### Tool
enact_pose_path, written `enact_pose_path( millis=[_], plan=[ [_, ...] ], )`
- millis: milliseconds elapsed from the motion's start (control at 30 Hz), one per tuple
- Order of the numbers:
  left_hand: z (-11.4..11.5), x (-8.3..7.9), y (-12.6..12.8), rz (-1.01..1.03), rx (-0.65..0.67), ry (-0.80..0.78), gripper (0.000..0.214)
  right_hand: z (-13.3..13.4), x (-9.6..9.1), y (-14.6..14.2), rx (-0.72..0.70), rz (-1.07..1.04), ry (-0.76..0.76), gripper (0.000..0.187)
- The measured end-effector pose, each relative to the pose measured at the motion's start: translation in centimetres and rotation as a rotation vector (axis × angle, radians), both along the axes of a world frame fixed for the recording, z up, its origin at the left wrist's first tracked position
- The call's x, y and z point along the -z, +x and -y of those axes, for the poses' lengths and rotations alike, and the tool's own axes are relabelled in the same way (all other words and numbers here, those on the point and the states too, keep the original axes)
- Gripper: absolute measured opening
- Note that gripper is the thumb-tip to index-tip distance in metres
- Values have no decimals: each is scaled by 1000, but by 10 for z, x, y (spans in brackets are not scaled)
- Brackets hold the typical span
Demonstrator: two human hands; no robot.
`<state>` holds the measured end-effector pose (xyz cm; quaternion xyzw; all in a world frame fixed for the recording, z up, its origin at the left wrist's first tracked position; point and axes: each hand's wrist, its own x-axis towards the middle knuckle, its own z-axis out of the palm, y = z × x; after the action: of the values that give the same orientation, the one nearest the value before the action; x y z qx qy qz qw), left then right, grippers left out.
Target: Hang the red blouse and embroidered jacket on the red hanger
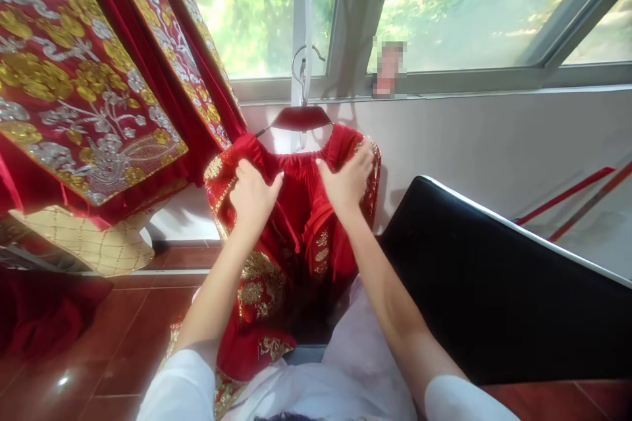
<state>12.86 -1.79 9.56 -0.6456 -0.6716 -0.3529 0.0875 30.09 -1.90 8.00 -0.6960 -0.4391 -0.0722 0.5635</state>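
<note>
A red dress top point(261, 270) with gold sequin embroidery and a gathered neckline hangs in front of me on a hanger point(302, 117) with a metal hook. Against the garment's left shoulder rests my left hand point(254, 192), its thumb stretched out and its other fingers partly turned from view. My right hand point(348, 177) lies along the opposite shoulder, fingers extended and thumb apart. Neither hand visibly grips the cloth. Thin red cords dangle below the neckline, between my forearms. The lower sleeve and skirt part fall toward my lap.
More red garments with gold and silver embroidery point(99, 79) hang at the left. A black panel with a pale edge point(494, 289) stands at the right. Behind are a wall point(469, 125) and windows point(484, 6). Red tiles point(133, 322) cover the floor.
</note>
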Motion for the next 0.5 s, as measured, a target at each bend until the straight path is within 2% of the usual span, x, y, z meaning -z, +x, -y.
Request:
enact_pose_path(
  millis=[33, 100, 200, 300, 400, 467, 500],
  plan=[
    [-10, 4, 0, 14, 0, 11, 57, -9, 1, -2, -1, -7, -30, 87],
    [-29, 11, -7, 54, 37, 42, 44, -15, 4, 2, -2, -11, -59, 70],
    [-48, 11, -29, 204, 196, 100, 43, -5, 1, 32, -49, -15, -4, 54],
    [-54, -7, -54, 544, 417, 28, 33, 9, -19, 74, -236, -145, 30, 37],
    [-53, -36, -74, 933, 583, -225, 20, 17, -48, 100, -357, -413, -101, 12],
    [-52, -52, -82, 973, 621, -329, 23, 22, -66, 104, -452, -521, -188, 8],
    [-51, -58, -83, 894, 611, -326, 25, 25, -74, 102, -526, -508, -238, 11]
  ],
)
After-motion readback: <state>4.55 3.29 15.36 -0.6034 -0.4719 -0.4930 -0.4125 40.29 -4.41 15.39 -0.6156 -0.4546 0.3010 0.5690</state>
